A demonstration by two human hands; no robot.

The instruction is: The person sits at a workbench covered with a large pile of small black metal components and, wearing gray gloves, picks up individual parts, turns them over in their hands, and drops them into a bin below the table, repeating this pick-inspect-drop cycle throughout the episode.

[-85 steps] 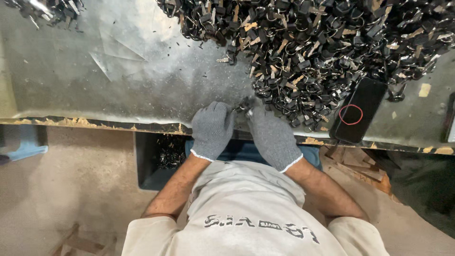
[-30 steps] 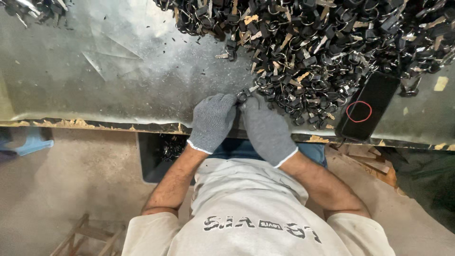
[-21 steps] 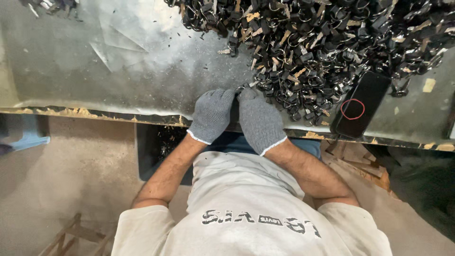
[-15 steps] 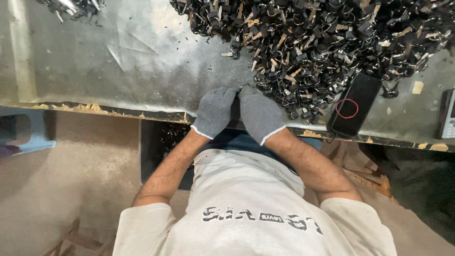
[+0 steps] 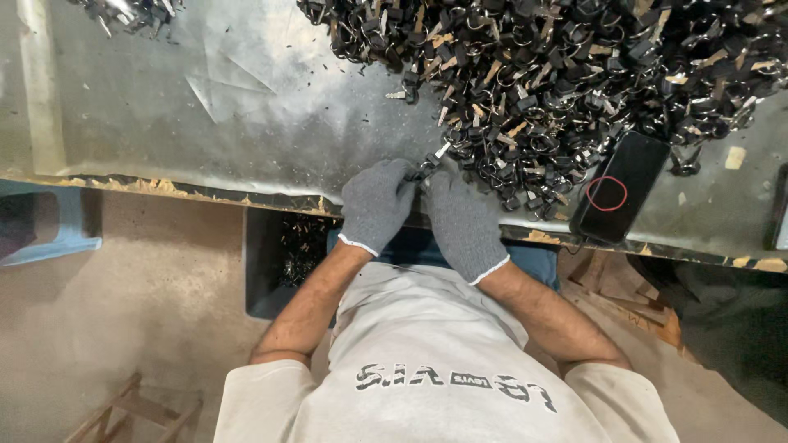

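A small metal piece (image 5: 428, 166) is pinched between the knit-gloved left hand (image 5: 377, 203) and right hand (image 5: 462, 223), near the tangled dark heap (image 5: 558, 74).

Grey metal-topped workbench (image 5: 205, 123) spanning upper frame, surface scuffed, glaring under overhead light, front edge chipping. Dusty concrete floor (image 5: 123, 328) showing at 7 o'clock. Pale blue stool (image 5: 57, 238) sitting at 9 o'clock. Wooden frame (image 5: 123, 410) lying at 7 o'clock. Dark bin (image 5: 271, 262) sitting under bench.
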